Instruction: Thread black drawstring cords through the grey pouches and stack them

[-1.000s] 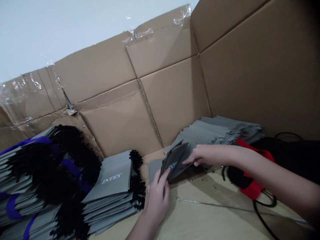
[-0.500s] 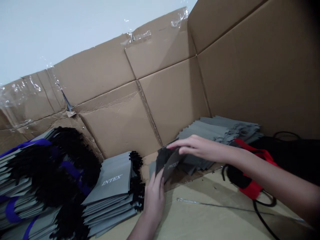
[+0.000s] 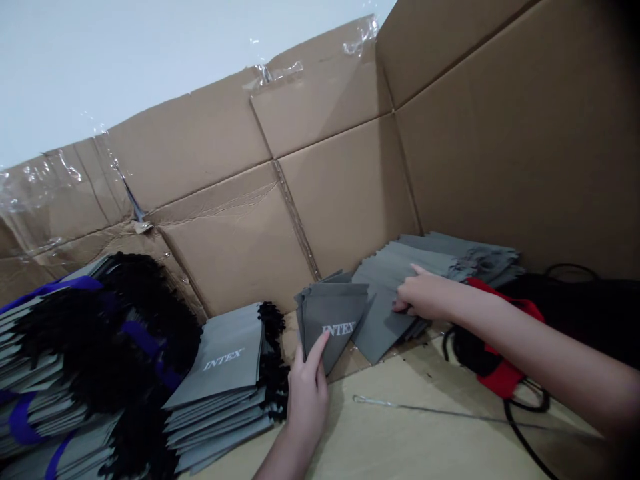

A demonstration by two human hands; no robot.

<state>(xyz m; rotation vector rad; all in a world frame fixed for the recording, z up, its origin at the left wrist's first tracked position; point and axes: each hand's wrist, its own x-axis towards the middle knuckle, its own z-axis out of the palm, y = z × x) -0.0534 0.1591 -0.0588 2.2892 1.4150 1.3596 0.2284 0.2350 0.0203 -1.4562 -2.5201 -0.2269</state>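
At lower centre, gray INTEX pouches (image 3: 334, 308) are pinched by the left hand (image 3: 309, 397); the right hand (image 3: 421, 293) is held half-curled over fanned pouches (image 3: 383, 268), fingers partly hidden, its grip unclear.

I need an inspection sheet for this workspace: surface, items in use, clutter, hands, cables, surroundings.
Surface: tan surface; thin metal rod with a looped end lies on it.
Items in use: grey INTEX pieces; fanned grey pile; INTEX stack with black ends; blue-banded stacks at far left.
Clutter: red strap by a black bundle.
Hands: left hand grips the grey INTEX pieces; right hand at the fanned grey pile, contact unclear.
Cables: no power cable apparent; loose black cord at right.
Surroundings: cardboard walls with clear tape, pale background beyond.
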